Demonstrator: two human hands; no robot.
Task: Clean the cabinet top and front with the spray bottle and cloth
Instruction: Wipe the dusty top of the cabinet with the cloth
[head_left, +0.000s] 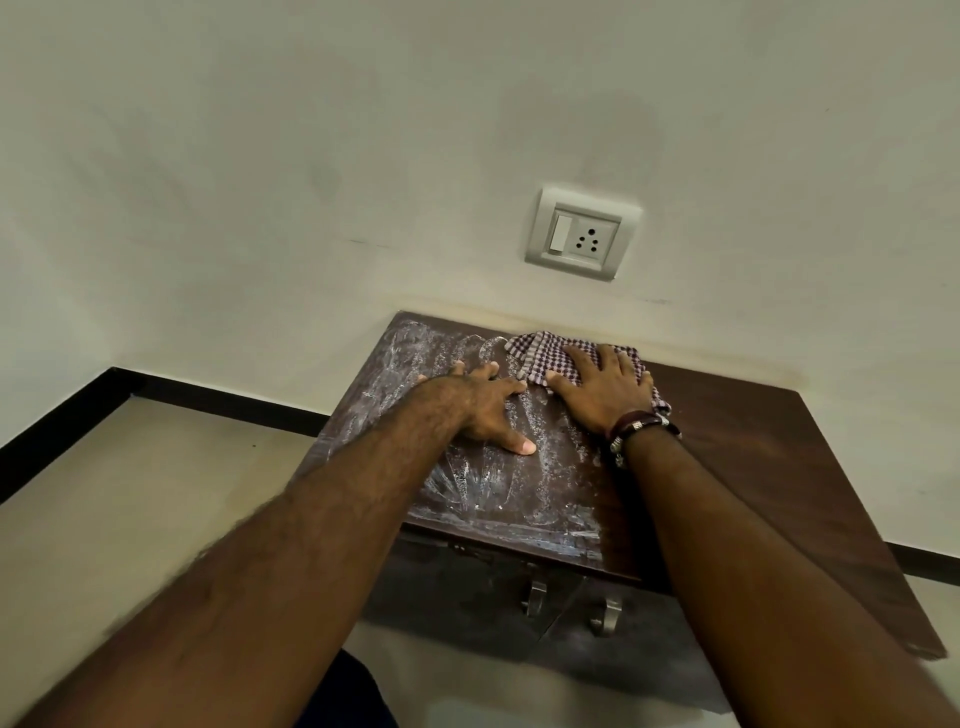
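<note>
On the streaky dark wooden cabinet top (727, 441), right hand (605, 387) flat on checked, seemingly woven cloth (540, 358).

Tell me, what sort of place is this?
Probably a room in a home, at a wall corner. A painted wall carries a switch and socket plate, a tiled floor meets a dark skirting, and a low wooden cabinet stands against the wall, being wiped with a checked cloth.

Pale wall (260, 156) w/ socket plate (583, 234) — beige floor (130, 493), black skirting (62, 421)

Bare forearms; beaded bracelets (640, 423) on right wrist.
</note>
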